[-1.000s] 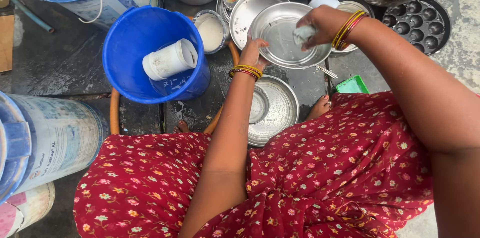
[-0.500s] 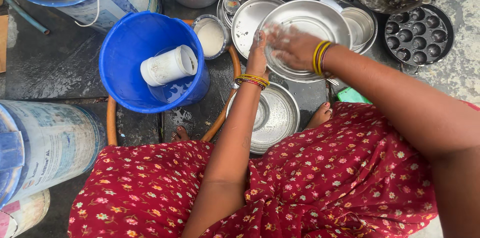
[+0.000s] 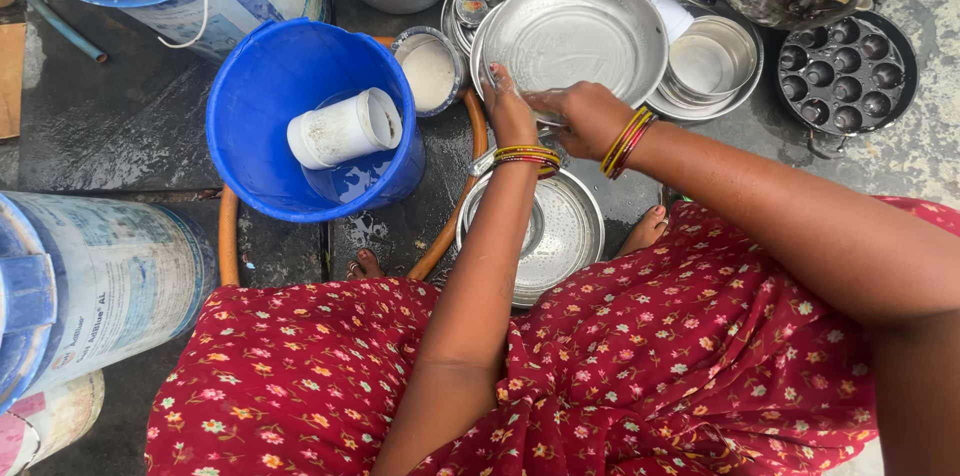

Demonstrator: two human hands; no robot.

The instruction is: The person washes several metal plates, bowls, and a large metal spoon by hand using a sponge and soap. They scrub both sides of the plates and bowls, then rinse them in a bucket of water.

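Your plate (image 3: 575, 36) sits at 12 o'clock from both hands; left hand (image 3: 508, 111) grips its rim, right hand (image 3: 585, 116) is clenched on the near edge.

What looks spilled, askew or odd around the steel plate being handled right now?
The white mug lies on its side inside the blue bucket, not upright, in shallow water. The ground beside the bucket is wet. Both hands, left hand and right hand, meet at the steel plate; nothing looks damaged.
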